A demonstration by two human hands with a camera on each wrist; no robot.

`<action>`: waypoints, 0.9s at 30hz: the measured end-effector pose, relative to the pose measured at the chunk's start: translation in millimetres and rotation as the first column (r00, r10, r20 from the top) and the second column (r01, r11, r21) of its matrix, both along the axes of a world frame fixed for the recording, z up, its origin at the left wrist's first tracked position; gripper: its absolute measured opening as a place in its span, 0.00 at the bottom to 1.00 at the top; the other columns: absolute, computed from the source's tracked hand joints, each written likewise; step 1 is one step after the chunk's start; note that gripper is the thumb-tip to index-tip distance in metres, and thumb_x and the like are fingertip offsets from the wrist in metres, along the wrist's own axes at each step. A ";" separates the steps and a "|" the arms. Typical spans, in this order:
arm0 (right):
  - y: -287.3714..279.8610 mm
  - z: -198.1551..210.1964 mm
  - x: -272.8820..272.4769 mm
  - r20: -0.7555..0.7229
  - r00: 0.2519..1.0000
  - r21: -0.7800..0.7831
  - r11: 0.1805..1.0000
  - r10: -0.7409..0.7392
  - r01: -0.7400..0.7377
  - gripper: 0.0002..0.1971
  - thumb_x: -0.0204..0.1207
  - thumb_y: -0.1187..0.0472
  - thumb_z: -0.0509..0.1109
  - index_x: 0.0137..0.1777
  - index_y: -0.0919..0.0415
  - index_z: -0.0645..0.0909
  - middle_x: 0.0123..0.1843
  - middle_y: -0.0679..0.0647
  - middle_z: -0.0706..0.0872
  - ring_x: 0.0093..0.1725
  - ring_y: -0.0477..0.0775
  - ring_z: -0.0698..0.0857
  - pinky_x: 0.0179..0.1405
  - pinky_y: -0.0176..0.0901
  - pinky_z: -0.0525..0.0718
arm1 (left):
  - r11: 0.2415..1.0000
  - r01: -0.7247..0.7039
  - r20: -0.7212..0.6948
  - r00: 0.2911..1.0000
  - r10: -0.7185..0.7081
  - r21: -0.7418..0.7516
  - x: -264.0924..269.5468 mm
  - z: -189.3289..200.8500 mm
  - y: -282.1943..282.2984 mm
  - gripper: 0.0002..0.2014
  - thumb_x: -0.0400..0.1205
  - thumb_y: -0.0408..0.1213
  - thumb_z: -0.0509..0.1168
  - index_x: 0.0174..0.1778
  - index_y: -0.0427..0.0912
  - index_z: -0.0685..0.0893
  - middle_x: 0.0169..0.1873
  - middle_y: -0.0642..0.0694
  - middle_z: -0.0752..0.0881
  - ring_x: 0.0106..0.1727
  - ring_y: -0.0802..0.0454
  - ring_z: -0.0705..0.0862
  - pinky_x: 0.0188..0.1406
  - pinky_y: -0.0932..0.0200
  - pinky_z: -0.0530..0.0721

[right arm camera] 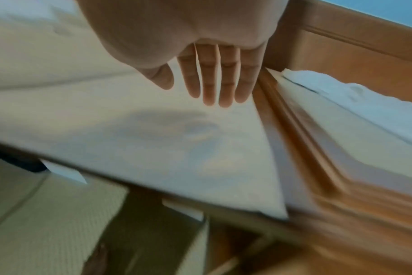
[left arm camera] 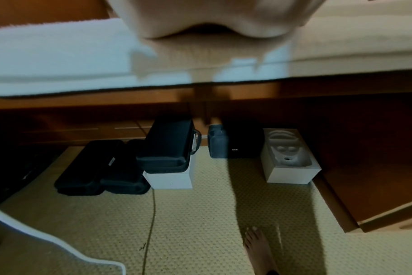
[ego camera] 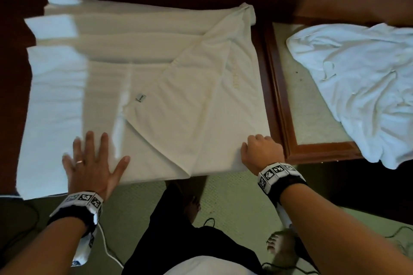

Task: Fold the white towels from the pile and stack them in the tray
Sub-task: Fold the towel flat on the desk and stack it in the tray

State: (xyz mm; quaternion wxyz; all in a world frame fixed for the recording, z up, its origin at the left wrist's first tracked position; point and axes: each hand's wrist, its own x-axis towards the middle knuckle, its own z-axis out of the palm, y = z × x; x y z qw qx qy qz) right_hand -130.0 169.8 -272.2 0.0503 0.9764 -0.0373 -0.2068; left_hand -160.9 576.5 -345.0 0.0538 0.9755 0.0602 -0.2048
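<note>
A large white towel (ego camera: 156, 87) lies spread on the dark table, with one corner folded over as a diagonal flap and a small tag showing. My left hand (ego camera: 95, 158) presses flat on its near left part, fingers spread. My right hand (ego camera: 260, 150) is at the towel's near right corner. In the right wrist view its fingers (right arm camera: 212, 83) are straight and close together just over the towel (right arm camera: 153, 141), holding nothing. A wooden-framed tray (ego camera: 280, 100) stands to the right, with a crumpled white towel pile (ego camera: 357, 82) lying in it and hanging over its near edge.
Layered white towel edges (ego camera: 58, 27) show at the far left of the table. Under the table stand black cases (left arm camera: 167, 147) and white boxes (left arm camera: 292, 167), and a cable (left arm camera: 151, 223) runs over the carpet. My bare feet are close to the table's front edge.
</note>
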 end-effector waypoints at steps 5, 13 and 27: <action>95.5 -2.8 42.4 0.227 0.943 0.235 0.926 0.243 -0.295 0.09 0.74 0.57 0.72 0.42 0.64 0.83 0.44 0.61 0.83 0.38 0.66 0.83 0.30 0.49 0.76 | 1.000 -0.008 -0.051 0.999 0.008 -0.005 1.5 -2.1 1.9 0.48 0.78 0.77 0.33 0.90 0.51 0.46 0.89 0.40 0.43 0.88 0.33 0.45 0.81 0.25 0.52; 238.4 -6.9 81.3 0.138 0.891 0.242 0.858 0.432 -0.453 0.20 0.81 0.47 0.67 0.65 0.60 0.77 0.66 0.60 0.78 0.61 0.64 0.80 0.50 0.52 0.79 | 1.000 -0.026 -0.110 0.994 0.024 -0.016 2.2 -0.8 3.6 0.46 0.75 0.78 0.27 0.84 0.56 0.25 0.83 0.47 0.23 0.87 0.39 0.31 0.84 0.31 0.40; 98.9 21.3 41.6 0.014 0.733 0.863 0.378 -0.680 0.334 0.16 0.72 0.57 0.69 0.30 0.59 0.66 0.28 0.60 0.76 0.31 0.68 0.86 0.24 0.52 0.83 | 0.995 -0.048 -0.150 0.988 0.035 -0.083 2.4 2.8 7.9 0.49 0.69 0.82 0.27 0.84 0.63 0.27 0.85 0.51 0.26 0.88 0.42 0.31 0.84 0.33 0.38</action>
